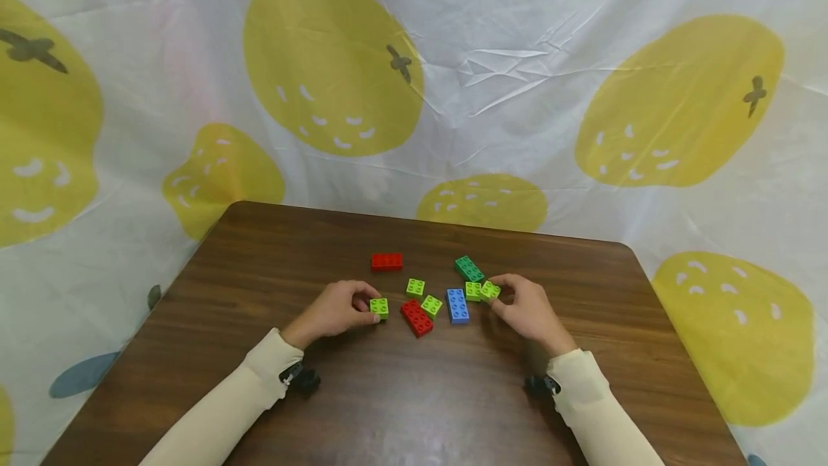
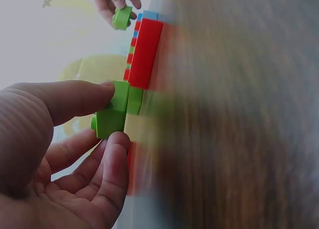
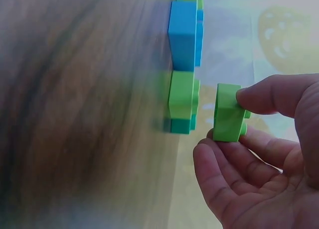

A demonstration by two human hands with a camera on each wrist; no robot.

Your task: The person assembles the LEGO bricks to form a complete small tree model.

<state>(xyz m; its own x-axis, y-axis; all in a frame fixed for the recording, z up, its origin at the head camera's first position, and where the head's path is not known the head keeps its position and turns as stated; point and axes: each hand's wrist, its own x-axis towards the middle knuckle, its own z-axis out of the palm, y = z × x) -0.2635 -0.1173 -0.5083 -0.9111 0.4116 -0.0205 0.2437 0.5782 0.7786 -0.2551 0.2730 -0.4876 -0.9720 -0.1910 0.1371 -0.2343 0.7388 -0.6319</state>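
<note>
My left hand (image 1: pixel 338 308) pinches a lime green toy building brick (image 2: pixel 112 120) between thumb and fingertips, its studs facing up. With thumb and fingers my right hand (image 1: pixel 527 309) pinches another lime green brick (image 3: pixel 229 114), held a little above the tabletop in the right wrist view. Just left of it lies a lime green brick (image 1: pixel 474 292), with a long dark green brick (image 1: pixel 468 269) behind. A long blue brick (image 1: pixel 458 306) lies between the hands. Nearer my left hand, a long red brick (image 1: pixel 417 318) lies against a lime green brick (image 1: pixel 431 305).
Farther back on the brown wooden table (image 1: pixel 310 243) are another long red brick (image 1: pixel 387 262) and a lime green brick (image 1: pixel 415 288). Behind the table hangs a white cloth (image 1: pixel 491 128) with yellow fruit prints.
</note>
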